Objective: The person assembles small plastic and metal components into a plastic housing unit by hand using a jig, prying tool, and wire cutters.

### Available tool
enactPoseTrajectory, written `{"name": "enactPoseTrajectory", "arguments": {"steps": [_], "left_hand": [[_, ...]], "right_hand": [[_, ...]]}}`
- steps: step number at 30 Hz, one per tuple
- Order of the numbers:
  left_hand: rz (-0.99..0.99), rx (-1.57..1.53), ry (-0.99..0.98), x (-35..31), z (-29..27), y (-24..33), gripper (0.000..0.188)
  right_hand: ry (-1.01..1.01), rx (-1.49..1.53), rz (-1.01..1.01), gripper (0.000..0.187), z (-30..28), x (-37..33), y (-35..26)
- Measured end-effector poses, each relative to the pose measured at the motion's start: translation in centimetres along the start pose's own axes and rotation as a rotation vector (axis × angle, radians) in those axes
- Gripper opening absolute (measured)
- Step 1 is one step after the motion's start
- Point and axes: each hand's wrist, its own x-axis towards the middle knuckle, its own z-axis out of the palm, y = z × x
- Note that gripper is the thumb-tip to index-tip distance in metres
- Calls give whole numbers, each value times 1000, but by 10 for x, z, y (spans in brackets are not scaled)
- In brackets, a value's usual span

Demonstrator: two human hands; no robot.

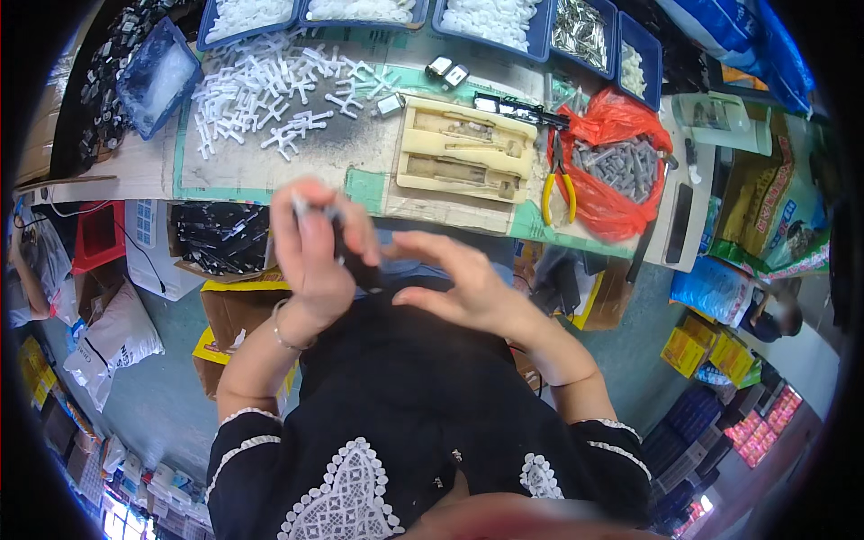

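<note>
The dark, long piece (356, 263) is up in front of my body, just short of the near edge of the surface (135, 186), in my left hand (315, 261). That hand is curled around it, thumb on top, with a pale bit showing by the fingertips; blur and my fingers hide whether the two are joined. My right hand (463, 283) is just beside it, fingers and thumb spread apart in a loose curve, with nothing in it that I can see. I judge the step in hand to be handling this piece off the surface, which calls for a steady left grip and a free right one.

Beyond my hands, the cream block (468, 148) with two long hollows lies on the surface, neither hollow near the piece. To its left are loose white plastic parts (292, 90); to its right, yellow-handled pliers (569, 193) lie against a red bag (621, 220) of grey parts (621, 169). Blue trays (542, 36) line the far side.
</note>
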Motion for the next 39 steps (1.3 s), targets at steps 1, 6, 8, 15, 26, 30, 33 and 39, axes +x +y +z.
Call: {"name": "enactPoseTrajectory", "arguments": {"steps": [1, 6, 8, 15, 26, 30, 33, 39], "left_hand": [[119, 207, -46, -10, -22, -6, 29], [-206, 1030, -15, -77, -170, -37, 7], [-286, 1188, -29, -114, -208, -51, 10], [-777, 1721, -369, -205, -280, -84, 26], [-689, 1037, -559, 29, -93, 40, 14], [255, 1259, -430, 72, -42, 22, 14], [546, 1449, -450, 97, -19, -7, 22], [560, 1640, -668, 105, -7, -28, 20]], "right_hand": [[13, -182, -114, 49, -11, 9, -1], [444, -1031, -164, 16, -107, 39, 5], [398, -1199, -75, 17, -130, 43, 17], [325, -1178, -69, 10, -138, 55, 23], [161, -816, -99, 9, -79, 33, 8], [117, -931, -47, 9, -71, 30, 1], [91, -985, 44, 11, -71, 31, -6], [119, -914, 142, 12, -72, 29, -3]]}}
